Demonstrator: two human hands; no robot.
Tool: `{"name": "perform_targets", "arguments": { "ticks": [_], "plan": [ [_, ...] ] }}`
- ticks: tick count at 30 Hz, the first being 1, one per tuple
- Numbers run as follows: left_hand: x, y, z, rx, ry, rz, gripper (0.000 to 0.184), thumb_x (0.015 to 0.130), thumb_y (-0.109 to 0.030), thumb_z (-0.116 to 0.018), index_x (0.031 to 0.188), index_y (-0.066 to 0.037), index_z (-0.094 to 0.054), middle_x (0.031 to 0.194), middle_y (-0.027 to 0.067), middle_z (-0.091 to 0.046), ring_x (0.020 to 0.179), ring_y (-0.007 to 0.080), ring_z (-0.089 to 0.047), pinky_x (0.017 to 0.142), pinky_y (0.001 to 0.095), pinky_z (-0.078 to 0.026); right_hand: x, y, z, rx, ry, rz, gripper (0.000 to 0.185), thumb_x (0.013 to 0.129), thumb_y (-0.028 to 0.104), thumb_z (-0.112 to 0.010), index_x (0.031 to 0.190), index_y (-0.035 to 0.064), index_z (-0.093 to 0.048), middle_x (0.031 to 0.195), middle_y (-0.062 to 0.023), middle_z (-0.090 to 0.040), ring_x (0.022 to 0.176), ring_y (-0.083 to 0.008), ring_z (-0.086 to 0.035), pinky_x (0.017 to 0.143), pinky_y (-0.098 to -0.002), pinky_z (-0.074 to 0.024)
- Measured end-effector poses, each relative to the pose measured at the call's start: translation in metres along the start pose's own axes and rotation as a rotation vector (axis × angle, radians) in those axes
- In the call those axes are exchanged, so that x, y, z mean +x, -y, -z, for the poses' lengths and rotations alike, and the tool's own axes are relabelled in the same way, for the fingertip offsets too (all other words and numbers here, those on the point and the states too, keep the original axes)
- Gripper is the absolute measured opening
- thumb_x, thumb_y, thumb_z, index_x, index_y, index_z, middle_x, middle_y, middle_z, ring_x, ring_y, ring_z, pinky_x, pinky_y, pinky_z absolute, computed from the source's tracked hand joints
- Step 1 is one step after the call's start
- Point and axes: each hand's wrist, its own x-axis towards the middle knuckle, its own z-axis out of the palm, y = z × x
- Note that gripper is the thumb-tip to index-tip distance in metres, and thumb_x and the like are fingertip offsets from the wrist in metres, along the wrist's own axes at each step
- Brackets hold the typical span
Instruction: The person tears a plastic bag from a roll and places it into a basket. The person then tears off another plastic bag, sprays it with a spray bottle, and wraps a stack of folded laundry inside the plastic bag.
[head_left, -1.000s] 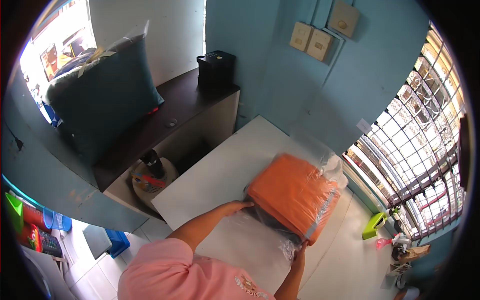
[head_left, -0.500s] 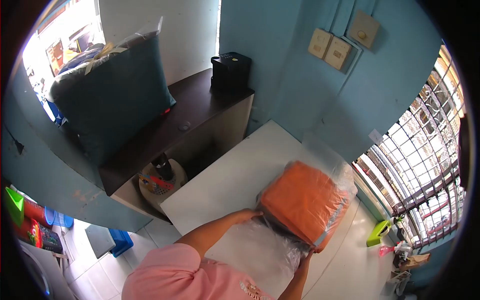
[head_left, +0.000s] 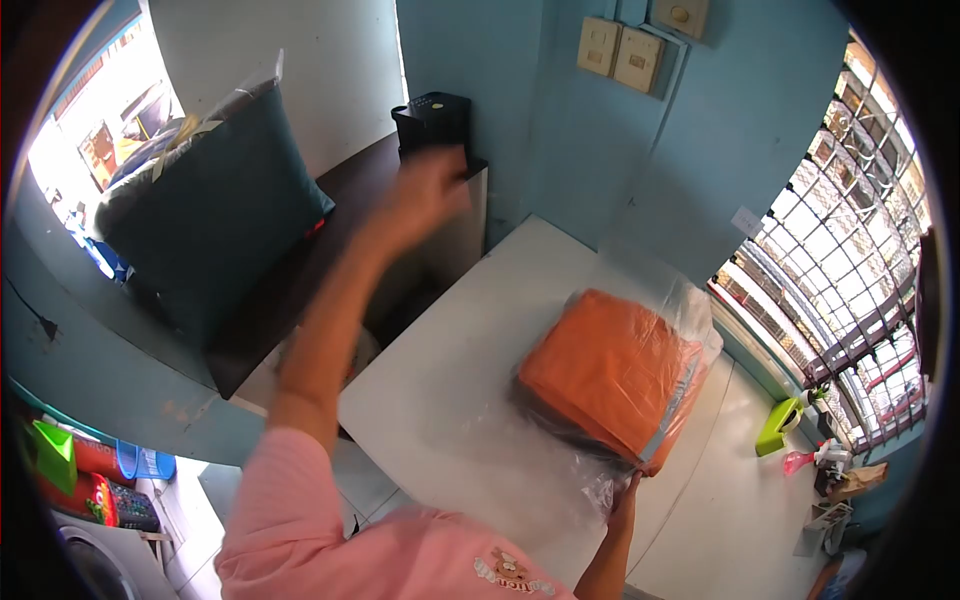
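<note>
An orange folded cloth item (head_left: pixel 610 370) lies inside a clear plastic bag (head_left: pixel 575 470) on the white table (head_left: pixel 430 420). My right hand (head_left: pixel 625 492) holds the bag at the near right corner of the orange bundle, its fingers closed on the plastic. My left hand (head_left: pixel 435 190) is raised over the dark shelf, away from the bag, in front of the black box (head_left: pixel 432 118). Motion smears its fingers, so their pose is unclear.
A large dark green plastic-wrapped cushion (head_left: pixel 220 190) stands on the dark shelf (head_left: pixel 270 310) at the left. A barred window (head_left: pixel 830 250) is on the right, with a lime-green holder (head_left: pixel 776 428) and a pink bottle (head_left: pixel 797 461) below it.
My left hand has let go of the bag's left side and moved up and left over the shelf. My right hand stays at the near corner. The camera view has shifted slightly.
</note>
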Motion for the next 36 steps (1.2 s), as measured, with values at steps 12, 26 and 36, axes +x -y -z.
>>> {"name": "perform_targets", "arguments": {
  "ticks": [12,26,36],
  "plan": [
    [0.058,-0.017,0.04,-0.267,1.131,0.332,0.049,0.082,-0.04,-0.039,0.092,0.006,-0.055,0.078,0.0187,-0.061,0.069,0.0235,-0.061,0.068,0.0289,-0.047,-0.023,0.021,-0.031,-0.026,-0.031,0.119,0.076,0.075,0.059,-0.043,0.127,0.0065,-0.027,0.115,-0.0089,-0.046,0.099,-0.0209,-0.05,0.086,-0.0305,-0.0394],
    [-0.216,0.03,-0.178,-0.717,1.054,0.56,0.044,0.081,-0.031,-0.048,0.115,-0.003,-0.042,0.099,0.0064,-0.053,0.087,0.0137,-0.05,0.073,0.0282,-0.04,-0.005,0.003,-0.012,0.031,-0.024,0.086,0.072,0.077,0.056,-0.043,0.128,0.0073,-0.025,0.113,-0.0114,-0.047,0.098,-0.0209,-0.051,0.083,-0.0288,-0.0417],
    [-0.232,0.012,-0.202,-0.653,0.743,0.689,0.09,0.066,-0.049,-0.061,0.127,0.004,-0.02,0.126,0.0225,-0.03,0.115,0.0285,-0.034,0.091,0.0368,-0.032,-0.012,0.01,-0.012,0.0,0.03,-0.045,0.071,0.079,0.056,-0.04,0.125,0.0041,-0.028,0.112,-0.0126,-0.048,0.097,-0.022,-0.051,0.083,-0.0297,-0.0419]
  ]
}}
